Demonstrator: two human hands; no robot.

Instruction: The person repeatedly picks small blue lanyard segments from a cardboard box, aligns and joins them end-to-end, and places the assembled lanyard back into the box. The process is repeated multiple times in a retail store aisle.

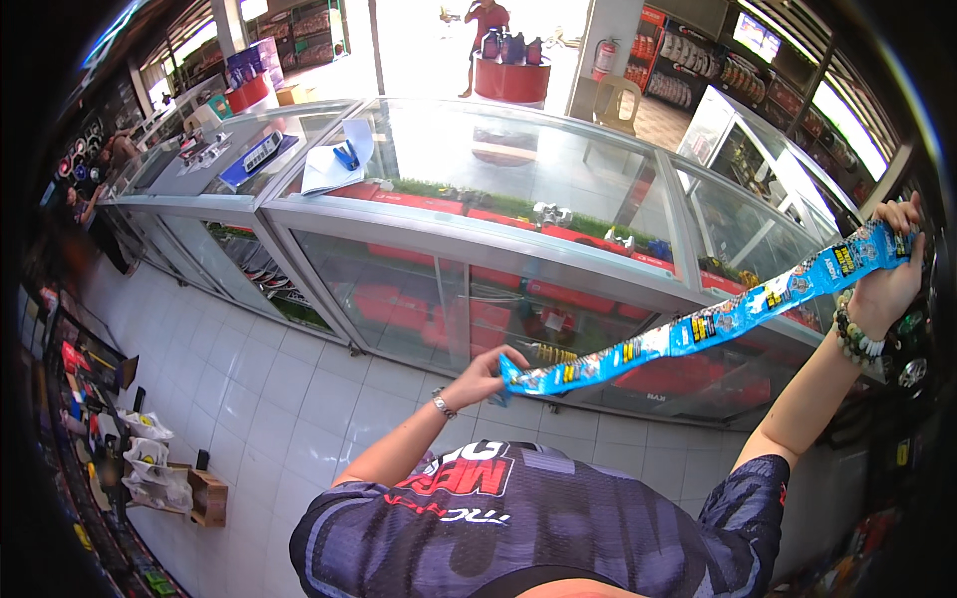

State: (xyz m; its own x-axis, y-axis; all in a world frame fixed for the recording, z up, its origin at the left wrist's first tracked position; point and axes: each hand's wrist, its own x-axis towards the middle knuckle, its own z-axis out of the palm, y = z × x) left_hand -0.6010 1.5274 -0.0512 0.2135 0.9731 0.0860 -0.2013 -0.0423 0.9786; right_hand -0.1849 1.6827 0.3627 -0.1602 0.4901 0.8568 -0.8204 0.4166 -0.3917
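Observation:
A long strip of joined blue sachets (688, 334) is stretched between my two hands, rising from left to right. My left hand (487, 377) pinches its lower end, in front of the glass counter; a watch sits on that wrist. Up at the right, my right hand (892, 269) grips the other end, with bead bracelets on the wrist. Some sachets bunch up near the right fingers. The strip hangs in the air, apart from the glass display counter (469, 214) behind it.
Papers with a blue stapler (346, 155) and a calculator (263, 150) lie on the counter's left part. Low on the left stand a cardboard box (207, 496), plastic bags (150, 463) and a crowded shelf (85, 439). One person (486, 25) stands beyond the counter, another (85, 214) far left.

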